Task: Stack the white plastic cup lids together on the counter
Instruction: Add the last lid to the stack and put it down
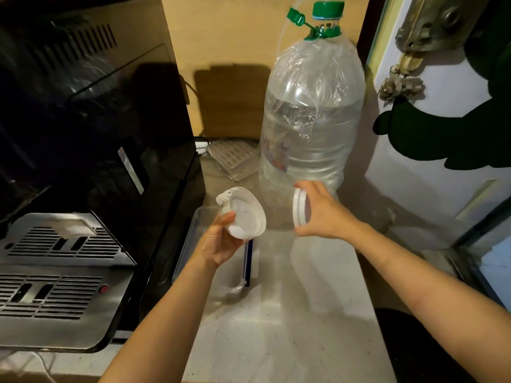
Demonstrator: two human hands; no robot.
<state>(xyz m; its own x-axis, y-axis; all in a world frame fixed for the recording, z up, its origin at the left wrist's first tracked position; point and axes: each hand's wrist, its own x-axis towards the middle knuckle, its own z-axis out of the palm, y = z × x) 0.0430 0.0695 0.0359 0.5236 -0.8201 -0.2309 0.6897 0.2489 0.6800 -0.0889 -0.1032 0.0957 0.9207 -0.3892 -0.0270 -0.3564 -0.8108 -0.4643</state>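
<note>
My left hand (pixel 221 240) holds a nested stack of several white plastic cup lids (pixel 243 214), tilted so the open underside faces right. My right hand (pixel 323 214) grips a smaller stack of white lids (pixel 300 207) edge-on, about a hand's width to the right of the first stack. Both stacks hover above the pale counter (pixel 290 313), apart from each other.
A black coffee machine (pixel 83 161) with a metal drip tray fills the left. A large water bottle (pixel 312 114) with a green cap stands just behind my hands. A clear plastic container (pixel 193 244) with a blue-edged clip lies under my left hand. A white door is at right.
</note>
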